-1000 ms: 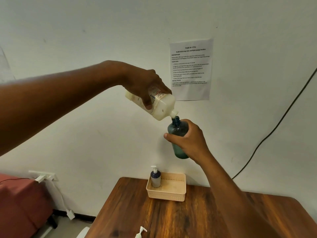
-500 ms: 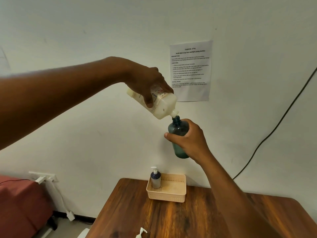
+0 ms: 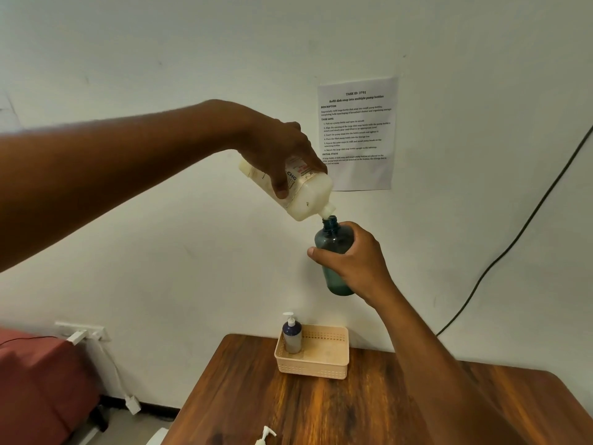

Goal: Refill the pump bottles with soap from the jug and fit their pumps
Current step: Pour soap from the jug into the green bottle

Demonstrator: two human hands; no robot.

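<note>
In the head view, the left hand (image 3: 282, 159) grips the white jug (image 3: 300, 194) tipped spout-down at the open mouth of the teal bottle (image 3: 333, 252), which the right hand (image 3: 356, 261) holds upright in the air above the table (image 3: 369, 412); the pour looks underway, though no stream is visible. 1 bottle with its pump fitted (image 3: 292, 334) already stands in the basket (image 3: 324, 364). By my judgement the teal bottle needs filling, then the loose pump (image 3: 264, 436) at the table's near edge.
</note>
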